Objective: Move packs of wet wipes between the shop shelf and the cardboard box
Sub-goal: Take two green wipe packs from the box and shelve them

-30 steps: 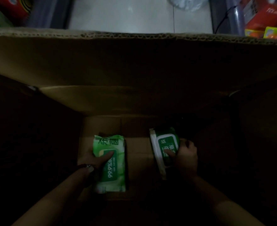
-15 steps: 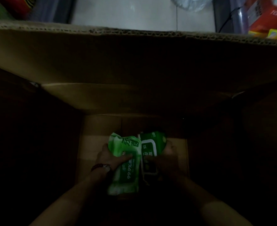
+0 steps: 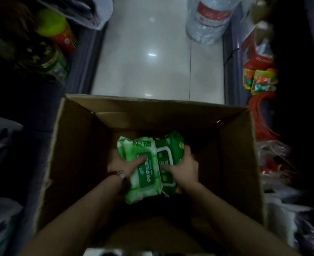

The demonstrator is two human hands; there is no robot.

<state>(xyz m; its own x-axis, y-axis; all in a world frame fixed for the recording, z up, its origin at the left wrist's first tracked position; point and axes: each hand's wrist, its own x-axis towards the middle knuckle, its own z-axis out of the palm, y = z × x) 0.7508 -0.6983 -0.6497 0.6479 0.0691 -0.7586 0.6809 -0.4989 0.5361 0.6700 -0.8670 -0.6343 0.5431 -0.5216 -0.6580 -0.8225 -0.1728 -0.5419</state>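
An open cardboard box (image 3: 73, 163) stands on the floor below me, and both my arms reach into it. My left hand (image 3: 123, 167) grips a light green pack of wet wipes (image 3: 143, 183), thumb across its label. My right hand (image 3: 184, 170) grips a darker green pack of wet wipes (image 3: 172, 148) with a white-rimmed lid. The two packs are pressed side by side, raised above the box bottom. A red bead bracelet circles my left wrist.
A pale tiled aisle floor (image 3: 152, 61) runs ahead of the box. A plastic-wrapped bundle of bottles (image 3: 209, 17) stands on it at the far end. Dark shop shelves with cans (image 3: 60, 32) line the left, and colourful packets (image 3: 261, 80) line the right.
Both hands brought the two packs together from apart on the box bottom and lifted them. The view pulled back, so the whole box and the aisle show.
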